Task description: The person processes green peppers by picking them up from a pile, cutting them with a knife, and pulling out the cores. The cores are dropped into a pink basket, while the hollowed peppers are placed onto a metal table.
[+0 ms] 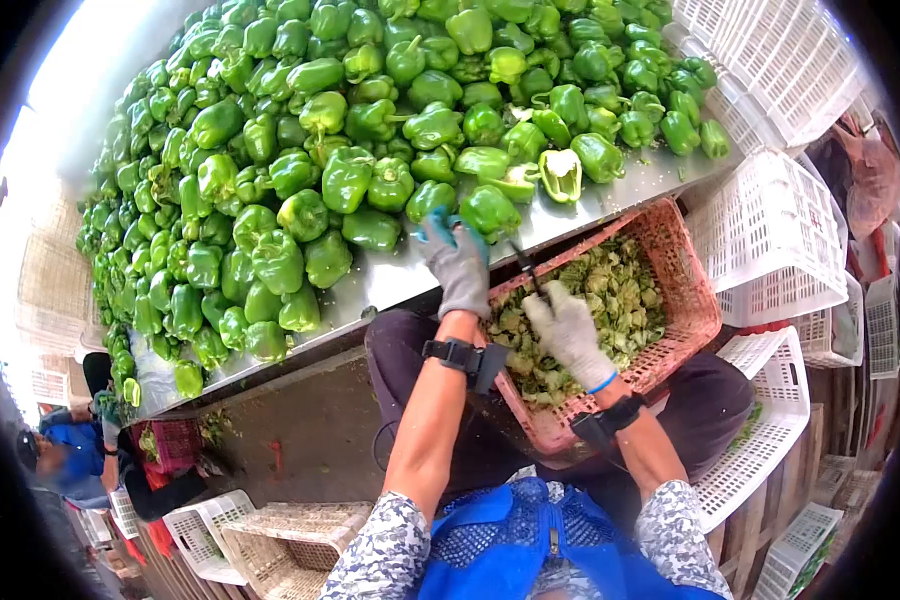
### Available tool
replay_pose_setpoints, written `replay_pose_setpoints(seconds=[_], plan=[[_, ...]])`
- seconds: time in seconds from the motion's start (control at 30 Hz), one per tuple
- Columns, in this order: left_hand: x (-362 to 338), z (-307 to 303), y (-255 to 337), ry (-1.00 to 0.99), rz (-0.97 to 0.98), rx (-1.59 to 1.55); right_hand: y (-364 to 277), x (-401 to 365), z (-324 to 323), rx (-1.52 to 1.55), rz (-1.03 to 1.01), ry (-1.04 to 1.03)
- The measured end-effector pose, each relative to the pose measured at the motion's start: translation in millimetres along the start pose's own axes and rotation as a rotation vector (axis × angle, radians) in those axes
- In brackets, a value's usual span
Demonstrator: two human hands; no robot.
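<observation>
My left hand (457, 265), in a grey glove with teal fingertips, is at the near edge of the metal table. Its fingers are closed against a whole green bell pepper (491, 212). My right hand (570, 328), gloved in pale grey, grips a small dark knife (523, 262) that points up toward that pepper. Beneath the right hand, a pink plastic crate (692, 300) rests across my lap and holds many pale green cores and trimmings (610, 285). A cut-open bell pepper (560, 176) shows its pale inside on the table, just beyond the pepper at my left hand.
A large heap of green bell peppers (300, 170) covers most of the metal table (370, 300). White plastic crates (770, 235) stand to the right, and another white crate (765, 420) is beside my leg. At the lower left, a co-worker in blue (75, 455) sits by the table.
</observation>
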State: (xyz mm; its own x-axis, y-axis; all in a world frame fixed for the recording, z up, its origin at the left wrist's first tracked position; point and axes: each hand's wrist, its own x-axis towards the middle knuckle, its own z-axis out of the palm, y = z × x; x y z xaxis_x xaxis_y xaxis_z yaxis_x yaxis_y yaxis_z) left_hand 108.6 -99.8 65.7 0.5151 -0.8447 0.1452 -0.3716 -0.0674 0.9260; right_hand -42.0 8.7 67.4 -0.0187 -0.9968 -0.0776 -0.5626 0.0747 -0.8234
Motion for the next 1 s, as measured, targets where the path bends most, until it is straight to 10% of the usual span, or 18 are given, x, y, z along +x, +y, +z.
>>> replay_pose_setpoints(seconds=[0.13,0.6,1.0], plan=[[49,-23,-16,-0.034,0.35,0.488,-3,10,27,-0.17,-0.132,-0.009],[77,-42,0,-0.453,0.23,0.841,-12,27,44,0.108,0.051,-0.099],[36,-69,-35,-0.608,-0.058,-0.492,-7,18,30,0.638,0.248,-0.267]])
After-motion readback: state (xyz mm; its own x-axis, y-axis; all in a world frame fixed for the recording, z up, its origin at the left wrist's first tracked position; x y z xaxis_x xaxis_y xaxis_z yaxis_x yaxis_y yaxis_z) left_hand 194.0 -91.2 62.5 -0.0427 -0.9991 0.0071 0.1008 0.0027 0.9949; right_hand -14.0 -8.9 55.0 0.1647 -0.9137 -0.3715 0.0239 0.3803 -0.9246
